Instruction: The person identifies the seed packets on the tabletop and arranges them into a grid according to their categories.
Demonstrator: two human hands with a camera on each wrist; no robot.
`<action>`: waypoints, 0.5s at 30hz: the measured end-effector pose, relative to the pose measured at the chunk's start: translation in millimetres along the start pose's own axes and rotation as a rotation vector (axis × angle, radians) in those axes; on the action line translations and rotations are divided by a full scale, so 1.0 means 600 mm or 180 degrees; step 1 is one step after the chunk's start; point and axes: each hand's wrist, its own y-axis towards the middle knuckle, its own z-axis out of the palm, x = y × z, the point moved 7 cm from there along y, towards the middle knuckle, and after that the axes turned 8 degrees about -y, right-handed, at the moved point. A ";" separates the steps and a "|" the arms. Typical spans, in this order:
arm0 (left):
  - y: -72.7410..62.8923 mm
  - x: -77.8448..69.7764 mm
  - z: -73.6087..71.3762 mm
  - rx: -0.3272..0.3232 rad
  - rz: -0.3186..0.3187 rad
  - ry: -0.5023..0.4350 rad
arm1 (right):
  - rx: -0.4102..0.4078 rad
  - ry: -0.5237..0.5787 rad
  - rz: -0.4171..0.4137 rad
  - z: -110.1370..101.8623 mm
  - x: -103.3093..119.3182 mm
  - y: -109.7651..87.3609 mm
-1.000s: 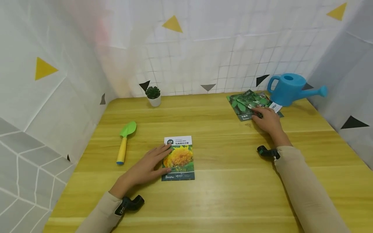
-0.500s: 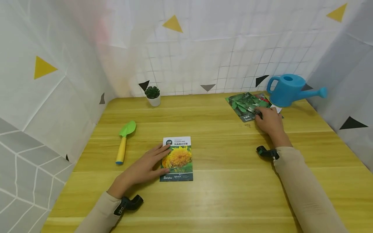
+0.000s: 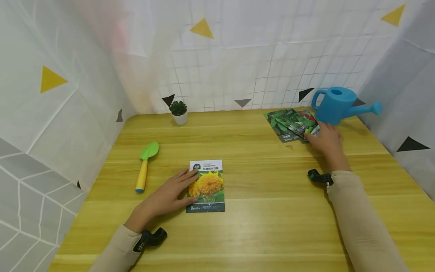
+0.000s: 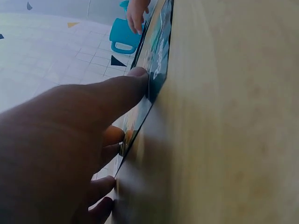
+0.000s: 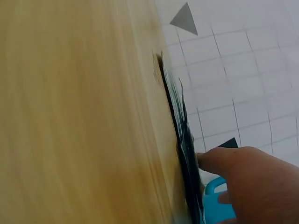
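My left hand [image 3: 170,196] lies with outstretched fingers on the left side of a flower seed packet [image 3: 211,184], which shows a big yellow bloom and sits flat on the table. In the left wrist view, the thumb [image 4: 124,88] touches the packet's face near its lower edge. Farther back on the right, my right hand [image 3: 327,143] is over the right end of several overlapping seed packets [image 3: 283,122] with green leaf pictures. One packet shows something red near the hand. In the right wrist view, the thumb [image 5: 217,158] touches the top of the pile, fingers partly hidden behind it.
A blue watering can [image 3: 336,104] stands just behind the right hand, spout to the right. At the left lies a toy trowel [image 3: 144,166] with green blade and yellow handle. A small potted plant [image 3: 179,112] stands at the back edge, before a patterned white cloth.
My right hand has moved right across the seed packets, exposing more of the upper ones, including the red picture. The white barcode label seen earlier is now covered. My left hand has stayed put.
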 end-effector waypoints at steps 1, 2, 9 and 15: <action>0.000 0.001 0.000 0.0001 -0.0005 0.0001 | 0.0036 0.0040 0.0022 0.000 -0.004 -0.001; 0.000 0.001 0.000 0.0002 -0.0005 0.0003 | 0.0065 0.0087 0.0054 -0.002 -0.008 -0.002; -0.001 0.004 -0.002 0.0017 0.0008 -0.0019 | -0.0040 0.0388 0.0418 -0.016 -0.022 -0.003; -0.001 0.007 0.000 0.0022 0.0022 0.0013 | -0.0181 0.1041 0.0794 -0.021 -0.039 -0.011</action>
